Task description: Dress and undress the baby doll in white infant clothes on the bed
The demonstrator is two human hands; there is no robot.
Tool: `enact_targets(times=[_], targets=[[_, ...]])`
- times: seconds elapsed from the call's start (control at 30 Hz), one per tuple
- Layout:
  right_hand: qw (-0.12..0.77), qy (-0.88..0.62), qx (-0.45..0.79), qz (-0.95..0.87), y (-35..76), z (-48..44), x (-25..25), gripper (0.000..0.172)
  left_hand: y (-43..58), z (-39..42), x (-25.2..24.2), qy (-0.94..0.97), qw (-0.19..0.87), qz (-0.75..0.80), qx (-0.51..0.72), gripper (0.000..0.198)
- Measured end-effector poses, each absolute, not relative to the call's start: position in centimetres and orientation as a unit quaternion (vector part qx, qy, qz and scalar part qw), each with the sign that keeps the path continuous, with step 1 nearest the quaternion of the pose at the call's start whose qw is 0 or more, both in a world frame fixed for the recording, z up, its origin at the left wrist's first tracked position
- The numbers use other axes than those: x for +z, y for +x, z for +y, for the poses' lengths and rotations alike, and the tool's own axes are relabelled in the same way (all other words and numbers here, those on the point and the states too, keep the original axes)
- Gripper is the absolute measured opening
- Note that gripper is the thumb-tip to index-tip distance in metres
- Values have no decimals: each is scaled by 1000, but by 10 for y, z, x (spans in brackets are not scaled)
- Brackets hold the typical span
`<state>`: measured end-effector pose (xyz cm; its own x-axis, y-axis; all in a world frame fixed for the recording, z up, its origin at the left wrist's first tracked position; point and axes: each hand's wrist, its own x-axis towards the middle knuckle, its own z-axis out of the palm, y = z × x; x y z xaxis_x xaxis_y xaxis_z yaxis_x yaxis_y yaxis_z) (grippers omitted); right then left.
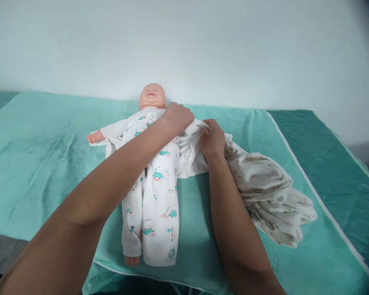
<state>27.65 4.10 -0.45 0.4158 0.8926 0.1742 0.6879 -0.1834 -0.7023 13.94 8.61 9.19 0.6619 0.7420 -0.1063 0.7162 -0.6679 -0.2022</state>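
A baby doll (152,96) lies on its back on a teal towel (49,147), dressed in a white printed romper (160,192). My left hand (178,116) reaches across the doll's chest and is closed on the romper's sleeve near the doll's far shoulder. My right hand (212,137) is closed on the same white sleeve fabric (190,153), just beside the left hand. The doll's far arm is hidden under the cloth and my hands. Its other arm (95,137) sticks out to the left.
A crumpled white printed cloth (270,192) lies to the right of my right forearm. The towel covers a darker green surface (332,164) that ends at a pale wall (203,41). The near edge drops off at the bottom left.
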Motion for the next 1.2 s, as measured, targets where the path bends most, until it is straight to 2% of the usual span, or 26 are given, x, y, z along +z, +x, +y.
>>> enact_targets(times=[0.2,0.37,0.57,0.83,0.9,1.03,1.1,1.2], targets=[[474,-715,170,-485,293,43,-10,27,121,89,98,-907,52,-412,-70,15],[555,-664,265,-425,298,47,-11,29,112,96,87,-902,33,-411,-131,16],[590,-620,368,-363,299,44,-4,28,101,98,94,-901,40,-412,-130,14],[606,-643,346,-315,300,49,-6,19,103,81,116,-893,51,-445,-52,16],[640,-617,359,-284,300,49,-4,17,110,77,114,-892,52,-449,-19,22],[739,-487,423,-194,305,47,0,25,126,71,99,-890,37,-454,24,33],[757,-471,409,-196,308,46,1,26,130,65,93,-889,18,-456,31,33],[738,-534,335,-242,306,44,1,23,122,50,89,-889,-6,-457,-13,29]])
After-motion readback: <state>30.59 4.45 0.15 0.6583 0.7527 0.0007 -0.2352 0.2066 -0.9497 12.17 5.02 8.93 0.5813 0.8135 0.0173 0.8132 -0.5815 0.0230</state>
